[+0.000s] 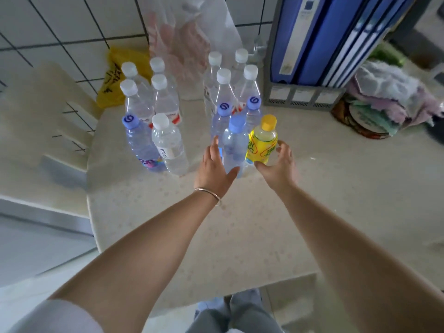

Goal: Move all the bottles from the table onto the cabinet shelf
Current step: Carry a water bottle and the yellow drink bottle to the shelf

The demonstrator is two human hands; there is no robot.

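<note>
While the pale patterned worktop [240,224] takes up most of the view, its load sits toward the far edge, against a white tiled wall [72,32]. Behind and to the right of the yellow drink bottle [262,143] stands a grey file rack of blue binders [324,44], and further right of it a heap of pastel cloths [389,97]. Far behind that bottle lean a clear plastic bag [187,44] and a yellow bag [120,78].

All the bottles are on the worktop, none carried. Left of the yellow drink bottle, well apart, is a cluster of white-capped water bottles [163,97] with one blue-capped bottle at its front; just behind it is a second cluster of white-capped bottles [223,82] with blue-capped ones before them. Touching its left side stands a blue-capped water bottle [234,145].

The left hand [213,164] lies along the left side of that blue-capped bottle, fingers straight and released, thumb near its base, nothing grasped. The right hand [276,162] curves round the right side of the yellow drink bottle, thumb at its base, fingers loosely bent beside it; whether they have closed on it I cannot tell.

By my reading, this is the reach-and-take step. Next, each hand needs to close firmly round its own bottle and lift straight up, so neighbours are not knocked over, then turn toward the cabinet shelf, which is out of view.
</note>
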